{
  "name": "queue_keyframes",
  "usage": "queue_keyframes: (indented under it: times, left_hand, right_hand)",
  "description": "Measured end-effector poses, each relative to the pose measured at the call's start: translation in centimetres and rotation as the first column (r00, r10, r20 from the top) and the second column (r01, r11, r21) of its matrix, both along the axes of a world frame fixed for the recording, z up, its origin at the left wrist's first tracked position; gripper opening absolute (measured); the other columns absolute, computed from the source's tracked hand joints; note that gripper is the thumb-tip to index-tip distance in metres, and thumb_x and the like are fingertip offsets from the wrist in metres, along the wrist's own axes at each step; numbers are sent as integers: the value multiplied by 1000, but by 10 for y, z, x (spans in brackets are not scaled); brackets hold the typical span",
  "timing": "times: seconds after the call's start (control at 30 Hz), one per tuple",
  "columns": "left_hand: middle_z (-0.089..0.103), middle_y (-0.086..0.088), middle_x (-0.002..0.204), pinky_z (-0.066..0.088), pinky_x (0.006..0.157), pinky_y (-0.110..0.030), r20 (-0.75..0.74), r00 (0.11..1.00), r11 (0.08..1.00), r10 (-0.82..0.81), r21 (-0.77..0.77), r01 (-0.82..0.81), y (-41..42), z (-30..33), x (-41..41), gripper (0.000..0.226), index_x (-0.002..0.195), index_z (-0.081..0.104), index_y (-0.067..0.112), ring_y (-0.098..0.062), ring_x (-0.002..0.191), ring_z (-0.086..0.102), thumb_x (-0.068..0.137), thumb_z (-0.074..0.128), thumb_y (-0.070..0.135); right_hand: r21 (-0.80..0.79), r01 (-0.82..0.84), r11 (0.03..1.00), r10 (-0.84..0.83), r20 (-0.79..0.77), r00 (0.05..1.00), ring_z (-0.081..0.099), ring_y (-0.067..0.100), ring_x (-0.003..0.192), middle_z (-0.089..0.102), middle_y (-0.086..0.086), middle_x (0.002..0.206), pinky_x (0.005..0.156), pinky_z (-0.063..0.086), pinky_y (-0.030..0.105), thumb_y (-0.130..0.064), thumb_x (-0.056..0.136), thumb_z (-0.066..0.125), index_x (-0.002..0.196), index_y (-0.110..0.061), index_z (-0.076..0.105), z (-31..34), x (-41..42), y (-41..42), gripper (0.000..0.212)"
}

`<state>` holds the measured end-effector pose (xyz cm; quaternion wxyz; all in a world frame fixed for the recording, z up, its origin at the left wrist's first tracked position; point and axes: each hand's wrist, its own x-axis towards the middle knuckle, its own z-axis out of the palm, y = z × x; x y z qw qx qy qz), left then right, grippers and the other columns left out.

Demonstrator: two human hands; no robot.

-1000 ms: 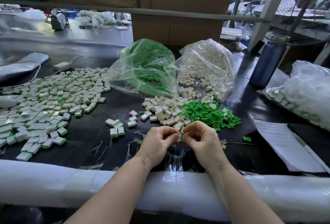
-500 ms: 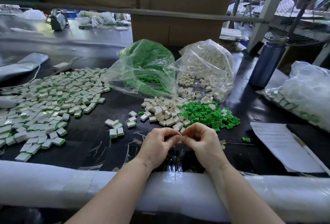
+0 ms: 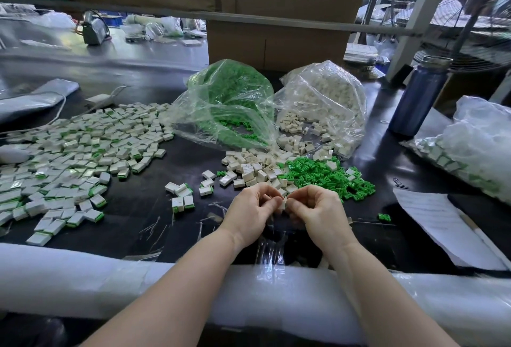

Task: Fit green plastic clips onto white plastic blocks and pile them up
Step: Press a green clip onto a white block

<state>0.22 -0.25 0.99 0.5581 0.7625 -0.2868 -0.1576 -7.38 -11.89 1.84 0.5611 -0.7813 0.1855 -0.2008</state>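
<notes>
My left hand (image 3: 253, 211) and my right hand (image 3: 315, 209) meet fingertip to fingertip over the dark table, both pinching one small white block (image 3: 282, 202); whether a clip sits in it is hidden by my fingers. Just beyond my hands lie a heap of loose white blocks (image 3: 257, 165) and a heap of green clips (image 3: 329, 176). A wide spread of finished blocks with green clips (image 3: 69, 158) covers the table's left side. A few finished ones (image 3: 181, 197) lie apart, left of my left hand.
Two clear bags stand behind the heaps, one of green clips (image 3: 229, 103), one of white blocks (image 3: 323, 103). A blue bottle (image 3: 419, 97) stands at the right, with another filled bag (image 3: 475, 147) and paper sheets (image 3: 442, 225). White foam padding (image 3: 83, 277) lines the near edge.
My hands stay pressed together at the same spot; the fingers have shifted slightly around the small block between them.
</notes>
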Motion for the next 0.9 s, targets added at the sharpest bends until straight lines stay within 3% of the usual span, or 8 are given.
queue_keyframes:
  times: [0.1,0.23,0.4,0.57,0.73,0.9]
  left_hand:
    - [62,3,69,45,64,-20,-6,1000,1000,15,9,-15,-3,0,2,16,79,59,24,-9,62,53,91,57,13]
    - [63,4,72,50,73,-32,22,998,998,57,35,-58,-7,-4,-1,15,79,60,28,-15,69,58,90,59,18]
    - [68,4,82,54,79,-38,104,994,996,33,77,-41,-2,-11,-4,16,84,60,34,-17,77,65,80,71,23]
    - [64,8,97,48,90,-27,209,977,996,46,60,-59,-1,-13,-3,14,97,67,24,-10,91,61,83,69,21]
    - [67,12,80,49,79,-19,85,996,999,39,-7,-38,2,-12,-3,12,83,67,32,-4,78,62,86,65,21]
    - [68,10,79,50,83,-24,68,998,1000,12,10,-13,5,-10,-4,17,78,65,32,-7,80,63,86,64,17]
  right_hand:
    - [-10,-5,1000,5,-13,1000,60,11,58,66,5,66,61,53,25,0,82,67,73,-13,64,2,4,-3,16]
    - [10,0,1000,0,-10,1000,58,1,49,65,1,61,51,47,14,1,81,67,71,-14,64,0,4,-7,18]
    - [-12,30,999,-29,22,999,59,6,53,66,3,63,54,50,19,0,80,68,71,-15,65,-8,1,-8,18]
    - [31,10,999,-12,84,996,60,2,52,66,-4,57,52,49,15,-1,82,66,71,-19,67,-10,-5,-6,21]
    - [75,-38,996,33,70,997,59,3,51,65,-3,56,52,49,15,-1,82,67,71,-16,68,-9,-8,-5,18]
    - [18,-10,1000,10,7,1000,53,8,49,61,2,56,52,49,23,-6,83,68,68,-11,65,-12,-5,-3,16]
